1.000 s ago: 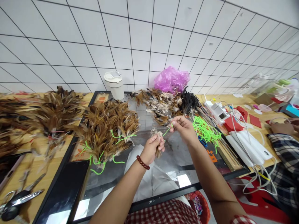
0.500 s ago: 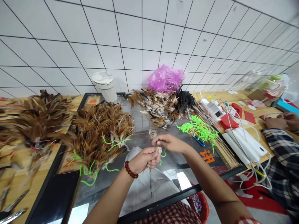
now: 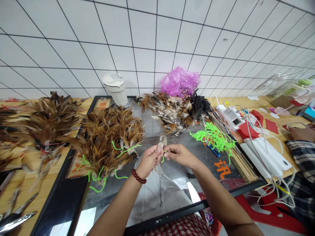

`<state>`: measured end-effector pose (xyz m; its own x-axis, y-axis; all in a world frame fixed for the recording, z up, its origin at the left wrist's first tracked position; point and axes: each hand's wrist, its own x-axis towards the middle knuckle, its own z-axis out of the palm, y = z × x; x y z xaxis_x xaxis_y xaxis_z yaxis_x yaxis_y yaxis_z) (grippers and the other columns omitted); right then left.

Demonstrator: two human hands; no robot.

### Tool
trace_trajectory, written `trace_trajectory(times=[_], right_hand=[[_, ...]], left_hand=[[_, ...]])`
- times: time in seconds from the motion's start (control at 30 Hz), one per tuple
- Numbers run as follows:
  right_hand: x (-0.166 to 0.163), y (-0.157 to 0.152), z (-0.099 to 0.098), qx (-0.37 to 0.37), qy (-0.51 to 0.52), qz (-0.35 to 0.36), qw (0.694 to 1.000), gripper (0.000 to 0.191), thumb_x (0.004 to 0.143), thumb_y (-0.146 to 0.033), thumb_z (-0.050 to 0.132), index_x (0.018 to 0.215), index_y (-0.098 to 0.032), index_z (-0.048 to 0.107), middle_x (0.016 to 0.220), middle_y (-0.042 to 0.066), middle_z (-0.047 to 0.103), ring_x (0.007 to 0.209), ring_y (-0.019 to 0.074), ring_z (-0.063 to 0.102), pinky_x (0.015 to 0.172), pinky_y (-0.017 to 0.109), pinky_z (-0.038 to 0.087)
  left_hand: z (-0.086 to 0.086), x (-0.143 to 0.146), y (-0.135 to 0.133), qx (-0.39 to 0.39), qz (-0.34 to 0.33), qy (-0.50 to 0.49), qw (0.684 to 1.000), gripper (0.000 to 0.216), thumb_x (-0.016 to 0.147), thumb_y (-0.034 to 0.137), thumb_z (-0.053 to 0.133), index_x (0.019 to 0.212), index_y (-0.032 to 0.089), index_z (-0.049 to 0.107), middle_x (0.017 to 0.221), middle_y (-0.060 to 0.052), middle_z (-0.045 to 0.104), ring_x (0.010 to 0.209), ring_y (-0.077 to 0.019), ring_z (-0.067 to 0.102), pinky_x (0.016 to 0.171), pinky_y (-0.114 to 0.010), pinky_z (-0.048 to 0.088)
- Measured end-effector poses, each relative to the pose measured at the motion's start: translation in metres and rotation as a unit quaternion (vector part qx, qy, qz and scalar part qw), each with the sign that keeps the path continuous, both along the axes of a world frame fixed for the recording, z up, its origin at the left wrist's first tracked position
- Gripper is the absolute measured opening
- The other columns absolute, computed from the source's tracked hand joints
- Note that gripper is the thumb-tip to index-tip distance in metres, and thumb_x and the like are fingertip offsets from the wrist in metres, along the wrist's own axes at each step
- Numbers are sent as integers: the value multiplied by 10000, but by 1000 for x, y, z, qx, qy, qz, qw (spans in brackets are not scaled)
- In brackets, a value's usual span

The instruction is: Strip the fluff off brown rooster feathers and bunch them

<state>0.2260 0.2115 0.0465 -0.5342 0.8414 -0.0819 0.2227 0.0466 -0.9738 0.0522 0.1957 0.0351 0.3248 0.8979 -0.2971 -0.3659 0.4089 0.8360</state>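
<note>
A small pale feather tuft (image 3: 160, 146) is sitting near the middle of the frame, with its fluffy end poking up out of the left hand (image 3: 149, 160). That hand is closing its thumb and fingers around the tuft, and a dark red bead bracelet (image 3: 138, 176) is circling its wrist. The right hand (image 3: 179, 154) is coming in from the right side of the frame and pinching a short green cord (image 3: 162, 159) just beside the tuft; a bit of the cord is hanging below the fingertips.

Under both hands, a black-framed glass panel (image 3: 169, 217) is spreading across the centre. On it, left of centre, a brown feather pile (image 3: 110, 134) is lying with several green strands (image 3: 129, 150) trailing over it. Right of centre, a heap of bright green cords (image 3: 215, 135) is resting, with a blue item (image 3: 214, 151) lying by its lower edge. Above the hands, mixed feathers (image 3: 169, 111) are lying next to black feathers (image 3: 199, 106), and a pink-purple plastic bag (image 3: 180, 82) is resting behind them. A white lidded cup (image 3: 116, 90) is standing at upper left of centre.

More brown feathers (image 3: 51, 118) are covering the left of the frame. At the right edge, a co-worker's checked sleeve (image 3: 302, 160) is showing.
</note>
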Motion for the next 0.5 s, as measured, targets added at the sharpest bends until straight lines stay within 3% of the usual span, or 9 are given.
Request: trace_trajectory(times=[0.1, 0.23, 0.37, 0.5], right_hand=[[7, 1, 14, 97, -90, -8, 991, 238, 879, -345, 548, 787, -154, 657, 659, -9, 590, 607, 98, 496, 589, 217, 379], [15, -3, 36, 231, -114, 61, 964, 187, 910, -273, 499, 869, -179, 655, 771, 21, 630, 702, 122, 546, 668, 239, 410], [15, -5, 41, 300, -105, 73, 945, 211, 931, -251, 447, 909, -187, 647, 854, 56, 615, 803, 146, 556, 742, 268, 434], [11, -4, 33, 271, -52, 99, 956, 215, 919, -299, 494, 857, -190, 669, 826, 50, 601, 789, 138, 566, 726, 258, 445]], left_hand=[[0, 2, -1, 25, 6, 63, 998, 419, 708, 544, 643, 667, 146, 518, 521, 60, 356, 422, -35, 239, 417, -190, 148], [6, 0, -3, 94, -30, 191, 977, 402, 776, 524, 562, 630, 150, 541, 504, 47, 363, 453, -66, 285, 443, -201, 204], [16, -3, -7, 154, -145, 246, 946, 349, 791, 451, 559, 620, 150, 602, 542, 17, 465, 509, -91, 375, 492, -208, 279], [20, -2, -13, 102, -299, 166, 934, 382, 780, 488, 568, 628, 144, 630, 518, 18, 430, 486, -83, 347, 455, -207, 254]])
